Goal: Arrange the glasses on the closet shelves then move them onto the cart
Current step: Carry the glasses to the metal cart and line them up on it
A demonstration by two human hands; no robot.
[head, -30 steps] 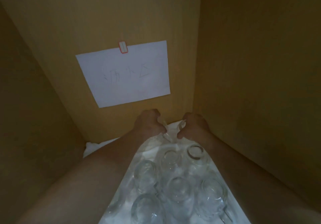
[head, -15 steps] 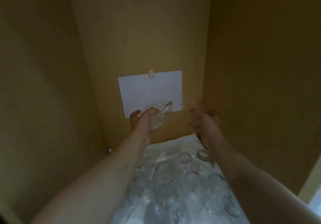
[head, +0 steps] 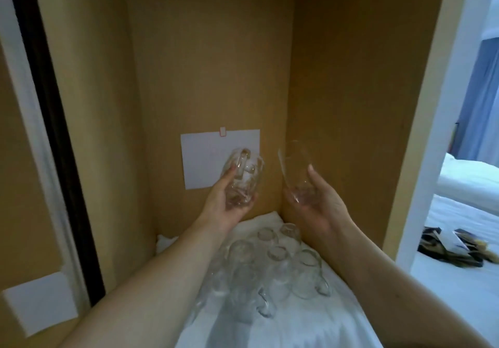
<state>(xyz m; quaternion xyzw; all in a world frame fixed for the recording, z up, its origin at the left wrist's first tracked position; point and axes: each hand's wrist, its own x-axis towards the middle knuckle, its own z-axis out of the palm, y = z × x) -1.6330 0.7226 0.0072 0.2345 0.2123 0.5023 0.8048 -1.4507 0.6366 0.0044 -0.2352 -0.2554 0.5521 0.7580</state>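
Tan wooden panels form the closet alcove (head: 216,64) that fills the head view, and a white rectangular paper sheet (head: 205,153) taped to its back panel serves as the landmark here. In front of the lower right part of that sheet, the left hand (head: 229,199) holds a clear glass mug with a handle (head: 243,177), fingers and thumb curled round its body, the handle turned toward the camera. To the right of the sheet, against the alcove's right wall, the right hand (head: 321,204) grips a clear plain glass tumbler (head: 297,172), tilted so its rim leans up and to the left; the thumb lies along its side. The two glasses are held apart from each other, both raised above the shelf.

Below the sheet, a white cloth (head: 270,326) covers the shelf, and a cluster of clear upturned glass mugs (head: 270,266) stands on it, packed closely, some with handles pointing toward the camera. Both bare forearms reach in over this cluster.

Far left of the sheet, a second white paper label (head: 40,301) sticks to the outer cabinet face beside a dark vertical strip (head: 54,104). Far right of the sheet, past the white door frame (head: 442,104), a white bed (head: 469,185) shows, with dark objects (head: 445,247), too blurred to identify, lying near it.
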